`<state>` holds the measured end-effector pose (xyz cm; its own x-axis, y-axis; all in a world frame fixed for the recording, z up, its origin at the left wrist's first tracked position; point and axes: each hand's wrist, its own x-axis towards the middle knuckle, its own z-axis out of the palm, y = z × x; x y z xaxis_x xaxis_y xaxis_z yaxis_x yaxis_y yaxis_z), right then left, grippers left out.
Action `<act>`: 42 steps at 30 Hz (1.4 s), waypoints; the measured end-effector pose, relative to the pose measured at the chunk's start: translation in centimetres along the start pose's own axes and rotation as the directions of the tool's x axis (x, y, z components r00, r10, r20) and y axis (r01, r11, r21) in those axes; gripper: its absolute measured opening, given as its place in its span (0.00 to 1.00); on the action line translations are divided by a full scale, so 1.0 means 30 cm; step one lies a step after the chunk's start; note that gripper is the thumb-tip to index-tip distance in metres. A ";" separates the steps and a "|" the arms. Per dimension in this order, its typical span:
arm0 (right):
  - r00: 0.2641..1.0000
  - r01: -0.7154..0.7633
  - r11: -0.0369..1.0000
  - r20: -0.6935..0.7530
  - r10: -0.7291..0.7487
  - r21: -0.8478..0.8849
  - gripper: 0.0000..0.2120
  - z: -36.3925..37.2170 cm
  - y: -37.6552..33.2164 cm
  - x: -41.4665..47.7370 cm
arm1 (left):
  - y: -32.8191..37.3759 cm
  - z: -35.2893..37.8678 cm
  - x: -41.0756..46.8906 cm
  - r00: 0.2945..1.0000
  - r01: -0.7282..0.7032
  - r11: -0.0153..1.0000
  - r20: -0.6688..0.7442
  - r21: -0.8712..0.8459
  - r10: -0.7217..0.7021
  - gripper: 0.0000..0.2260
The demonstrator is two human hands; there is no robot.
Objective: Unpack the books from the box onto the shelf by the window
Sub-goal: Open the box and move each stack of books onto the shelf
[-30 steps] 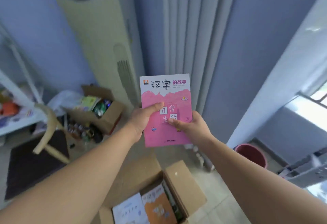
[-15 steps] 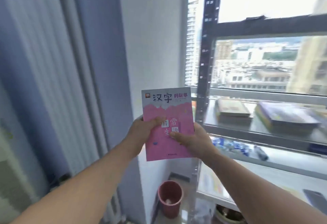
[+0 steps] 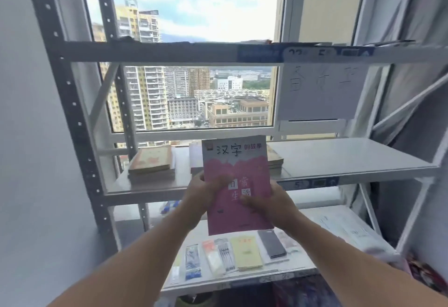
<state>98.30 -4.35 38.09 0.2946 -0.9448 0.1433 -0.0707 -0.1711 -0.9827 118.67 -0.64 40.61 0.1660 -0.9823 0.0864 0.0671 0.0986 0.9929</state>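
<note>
At the far left I saw the grey metal shelf [image 3: 80,122] standing against the window [image 3: 194,76], its punched upright running from top to bottom. On its middle board, toward the left, lay a flat stack of yellowish books [image 3: 152,163]. My left hand [image 3: 201,197] came next, fingers curled around the left edge of the pink book [image 3: 238,185], thumb pressed on the cover. I held the book upright with its cover facing me, in the air in front of the middle board, not resting on it. A second stack of books [image 3: 275,161] lay on that board behind the pink one, mostly hidden by it. My right hand [image 3: 269,203] gripped the book's right edge, thumb across the lower cover, fingers wrapped behind. Below the book, on the lower board, sat a row of small items: packets of pens [image 3: 194,262], a pale yellow booklet [image 3: 246,252] and a dark phone [image 3: 271,243]. To the right, a white sheet of paper [image 3: 320,91] with handwritten characters hung from the upper board.
</note>
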 end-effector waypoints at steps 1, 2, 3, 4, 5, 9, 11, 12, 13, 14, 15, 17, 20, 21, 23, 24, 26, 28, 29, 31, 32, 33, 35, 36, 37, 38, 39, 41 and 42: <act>1.000 -0.004 1.000 -0.014 0.004 0.000 0.26 -0.066 0.021 0.013 | -0.014 0.064 0.034 1.000 0.012 1.000 0.015 0.010 -0.012 0.28; 0.999 -0.011 1.000 -0.035 0.011 0.001 0.28 -0.125 0.041 0.030 | -0.025 0.121 0.071 0.999 0.024 0.999 0.029 0.021 -0.025 0.27; 0.998 -0.016 1.000 -0.056 0.016 -0.002 0.30 -0.177 0.064 0.050 | -0.036 0.174 0.109 0.998 0.033 0.999 0.046 0.031 -0.034 0.25; 0.997 -0.018 1.000 -0.079 0.018 -0.006 0.32 -0.224 0.084 0.072 | -0.047 0.221 0.152 0.997 0.043 0.998 0.058 0.039 -0.045 0.22; 0.995 -0.024 1.000 -0.101 0.024 -0.004 0.32 -0.271 0.105 0.095 | -0.058 0.267 0.195 0.996 0.052 0.998 0.068 0.041 -0.054 0.19; 0.989 -0.034 0.999 -0.141 0.033 -0.011 0.30 -0.438 0.154 0.202 | -0.098 0.433 0.375 0.991 0.066 0.997 0.115 0.049 -0.071 0.14; 0.986 -0.039 0.999 -0.163 0.032 -0.037 0.29 -0.522 0.177 0.263 | -0.122 0.509 0.470 0.987 0.072 0.997 0.141 0.042 -0.077 0.14; 0.983 -0.043 0.998 -0.179 0.035 -0.046 0.29 -0.564 0.190 0.296 | -0.132 0.548 0.515 0.983 0.077 0.996 0.163 0.040 -0.082 0.15; 0.980 -0.051 0.997 -0.197 0.039 -0.055 0.29 -0.607 0.205 0.329 | -0.140 0.589 0.558 0.978 0.076 0.996 0.192 0.045 -0.083 0.15; 0.976 -0.054 0.997 -0.216 0.039 -0.063 0.31 -0.649 0.218 0.359 | -0.148 0.627 0.600 0.973 0.072 0.996 0.217 0.057 -0.083 0.14; 0.970 -0.057 0.996 -0.239 0.040 -0.064 0.34 -0.690 0.235 0.389 | -0.155 0.667 0.640 0.968 0.060 0.996 0.240 0.069 -0.075 0.13; 0.961 -0.067 0.996 -0.274 0.048 -0.062 0.39 -0.774 0.269 0.449 | -0.171 0.746 0.721 0.963 0.033 0.995 0.262 0.096 -0.058 0.13; 0.958 -0.056 0.995 -0.285 0.031 -0.080 0.30 -0.879 0.312 0.523 | -0.207 0.852 0.827 0.958 -0.002 0.992 0.286 0.127 -0.035 0.12; 0.960 -0.047 0.996 -0.280 0.024 -0.076 0.27 -0.914 0.324 0.549 | -0.223 0.881 0.861 0.957 -0.022 0.990 0.289 0.137 -0.018 0.11; 0.968 -0.030 0.998 -0.249 0.014 -0.062 0.26 -0.992 0.339 0.617 | -0.246 0.937 0.924 0.958 -0.071 0.987 0.285 0.147 0.026 0.12; 0.973 -0.021 0.998 -0.229 0.008 -0.056 0.29 -1.031 0.345 0.660 | -0.253 0.961 0.954 0.961 -0.091 0.984 0.274 0.151 0.046 0.14; 0.980 -0.015 0.998 -0.198 0.002 -0.068 0.36 -1.097 0.355 0.746 | -0.259 1.007 1.005 0.972 -0.102 0.984 0.225 0.146 0.067 0.16; 0.989 -0.007 0.995 -0.149 -0.008 -0.097 0.41 -1.151 0.380 0.823 | -0.268 1.044 1.042 0.984 -0.088 0.987 0.166 0.134 0.066 0.19; 0.991 -0.011 0.996 -0.131 -0.001 -0.091 0.42 -1.171 0.398 0.854 | -0.277 1.058 1.055 0.988 -0.080 0.988 0.138 0.130 0.062 0.20; 0.995 -0.038 0.997 -0.097 0.032 -0.063 0.45 -1.199 0.446 0.905 | -0.305 1.077 1.067 0.995 -0.061 0.991 0.091 0.120 0.051 0.23; 0.996 -0.047 0.997 -0.075 0.043 -0.057 0.44 -1.207 0.470 0.923 | -0.320 1.087 1.069 0.997 -0.047 0.993 0.071 0.109 0.039 0.23; 0.997 -0.052 0.998 -0.057 0.049 -0.047 0.43 -1.211 0.496 0.934 | -0.340 1.095 1.073 0.999 -0.030 0.995 0.046 0.093 0.026 0.22; 0.996 -0.062 0.998 -0.059 0.061 -0.019 0.41 -1.214 0.541 0.941 | -0.376 1.112 1.076 1.000 -0.011 0.998 -0.006 0.057 0.012 0.22; 0.996 -0.068 0.997 -0.063 0.067 -0.020 0.40 -1.214 0.554 0.943 | -0.397 1.116 1.080 1.000 -0.001 0.998 -0.023 0.060 0.003 0.22; 0.996 -0.071 0.997 -0.061 0.068 -0.042 0.38 -1.212 0.558 0.942 | -0.419 1.116 1.079 1.000 0.016 0.997 -0.023 0.080 -0.014 0.23; 0.996 -0.073 0.995 -0.054 0.069 -0.075 0.36 -1.209 0.555 0.939 | -0.437 1.119 1.069 0.999 0.034 0.992 -0.015 0.123 -0.032 0.23; 0.996 -0.077 0.992 -0.047 0.073 -0.103 0.35 -1.208 0.546 0.933 | -0.458 1.117 1.063 0.998 0.055 0.983 -0.016 0.175 -0.053 0.23; 0.996 -0.088 0.990 -0.046 0.083 -0.112 0.33 -1.213 0.525 0.923 | -0.471 1.118 1.058 0.997 0.082 0.961 -0.034 0.266 -0.075 0.23; 0.994 -0.098 0.990 -0.050 0.093 -0.100 0.33 -1.216 0.512 0.924 | -0.462 1.123 1.066 0.996 0.089 0.957 -0.035 0.276 -0.082 0.23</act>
<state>70.63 -43.35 31.23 0.2387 -0.9694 0.0565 -0.1938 -0.1046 -0.9754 89.91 -38.79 32.37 0.1947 -0.9809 0.0014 -0.1928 -0.0368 0.9805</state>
